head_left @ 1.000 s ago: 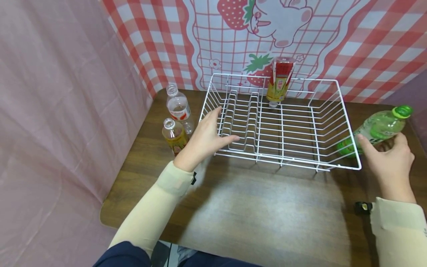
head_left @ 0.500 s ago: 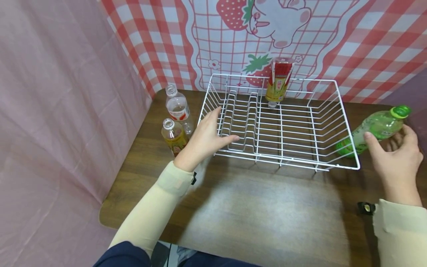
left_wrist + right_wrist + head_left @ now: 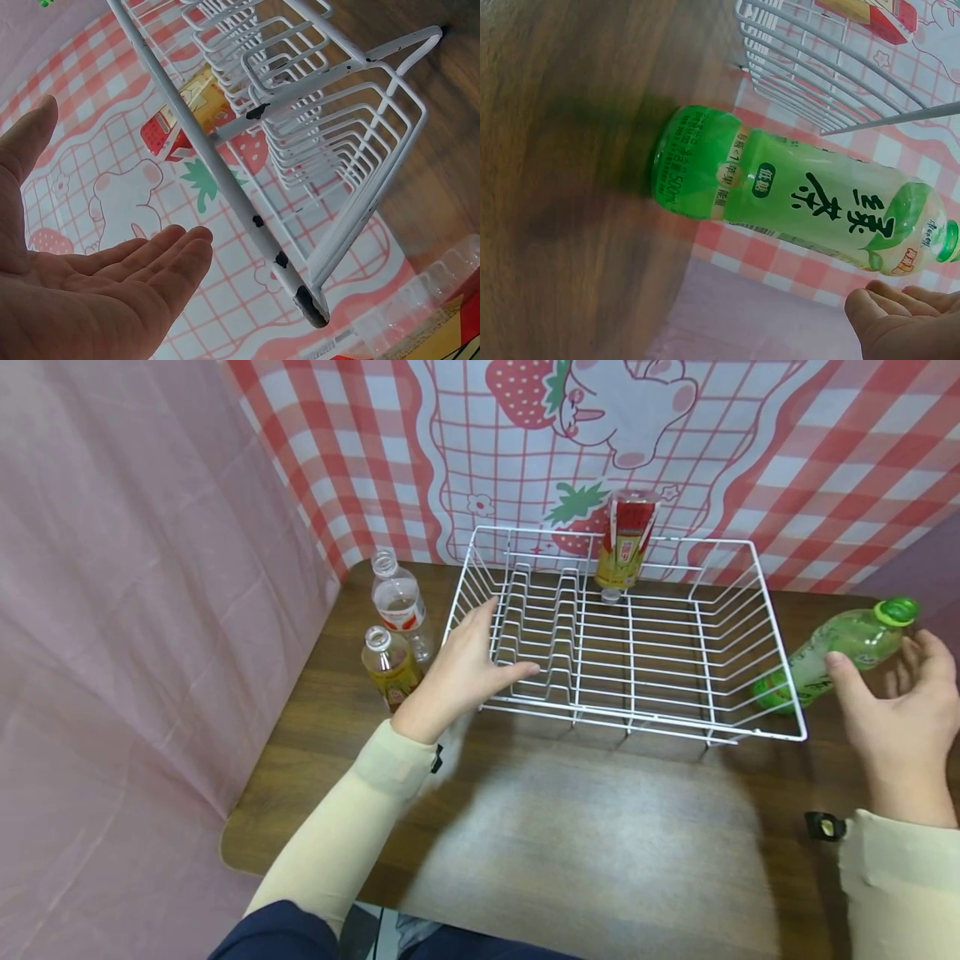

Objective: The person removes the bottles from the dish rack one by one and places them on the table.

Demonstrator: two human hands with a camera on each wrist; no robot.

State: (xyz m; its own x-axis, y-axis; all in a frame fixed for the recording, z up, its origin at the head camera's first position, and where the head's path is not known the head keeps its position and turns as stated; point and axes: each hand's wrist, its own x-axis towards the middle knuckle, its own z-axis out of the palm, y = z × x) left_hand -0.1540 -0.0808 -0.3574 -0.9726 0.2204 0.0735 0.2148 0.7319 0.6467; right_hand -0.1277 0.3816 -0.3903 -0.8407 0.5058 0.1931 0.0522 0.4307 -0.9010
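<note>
A green tea bottle with a green cap stands upright on the table at the right end of the white wire dish rack. Beside it, my right hand is held with thumb and fingers spread, and the right wrist view shows a gap between fingers and bottle. Over the left end of the rack hovers my left hand, fingers extended and thumb apart, holding nothing. Inside the rack at the back, a bottle with a red and yellow label stands upside down, its neck down among the wires.
Left of the rack stand a clear bottle with a red-and-white label and, in front of it, an uncapped bottle with a yellow label. A checked strawberry-print cloth hangs behind the wooden table; a pink curtain hangs at left.
My right hand has moved right, away from the green tea bottle, and its thumb has come off the bottle's side. The left hand stays nearly in place.
</note>
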